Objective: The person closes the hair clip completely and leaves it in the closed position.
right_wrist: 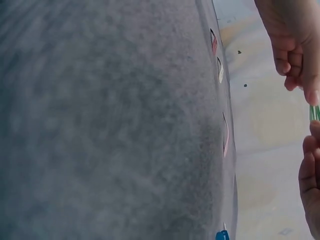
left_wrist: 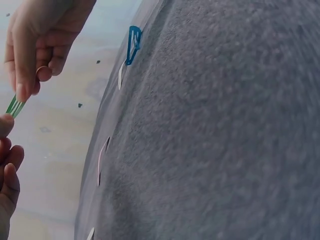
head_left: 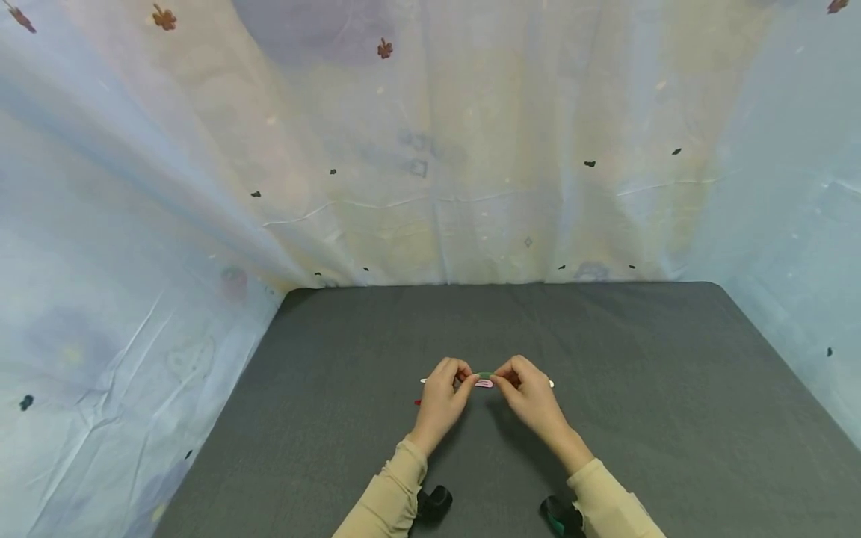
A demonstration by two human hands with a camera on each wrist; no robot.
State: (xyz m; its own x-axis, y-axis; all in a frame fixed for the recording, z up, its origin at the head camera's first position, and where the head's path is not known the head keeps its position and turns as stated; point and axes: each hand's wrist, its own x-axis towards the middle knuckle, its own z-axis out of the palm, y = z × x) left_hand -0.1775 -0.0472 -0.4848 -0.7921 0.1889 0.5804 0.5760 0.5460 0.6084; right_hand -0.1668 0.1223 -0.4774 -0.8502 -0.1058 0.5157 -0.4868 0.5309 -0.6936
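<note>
Both hands are raised above the grey table, pinching opposite ends of a green snap hair clip (left_wrist: pixel 15 106). My left hand (head_left: pixel 439 400) has thumb and forefinger on its left end. The right hand (head_left: pixel 533 396) pinches the right end the same way. Fingertips cover the clip's ends, leaving a slim green middle in the head view. Below it on the table lies a pink hair clip (head_left: pixel 483 383). To the left, a red hair clip (right_wrist: pixel 214 45) and a white hair clip (right_wrist: pixel 220 70) lie close together. A blue hair clip (left_wrist: pixel 133 45) and another white one (left_wrist: pixel 120 76) lie to the right.
The dark grey cloth-covered table (head_left: pixel 336 336) reaches back to a pale patterned curtain (head_left: pixel 471 149), which also hangs at both sides. Black straps (head_left: pixel 433 504) show at the wrists, beside the beige sleeves.
</note>
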